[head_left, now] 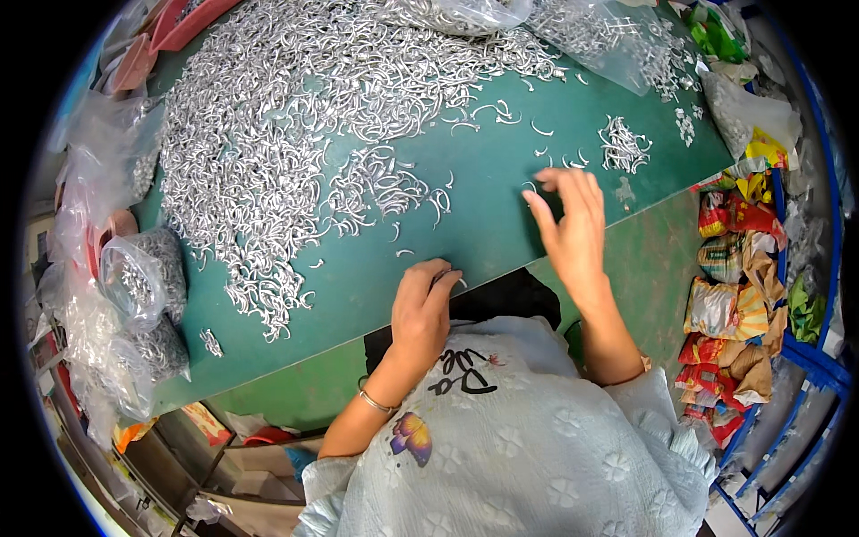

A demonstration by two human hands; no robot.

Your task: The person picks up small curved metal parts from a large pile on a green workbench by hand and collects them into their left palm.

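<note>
The right hand [573, 224], fingers apart, hovers just right of a curved metal hook [529, 187] on the green desk [501, 233], while the left hand [420, 309] pinches another hook [450, 277] nearer the desk edge

Clear bags [143, 286] of metal pieces sit at the table's left. Colourful packets [729, 313] pile on the floor right, beside a blue rack [828, 358]. Pink trays [170, 22] lie far left.
</note>
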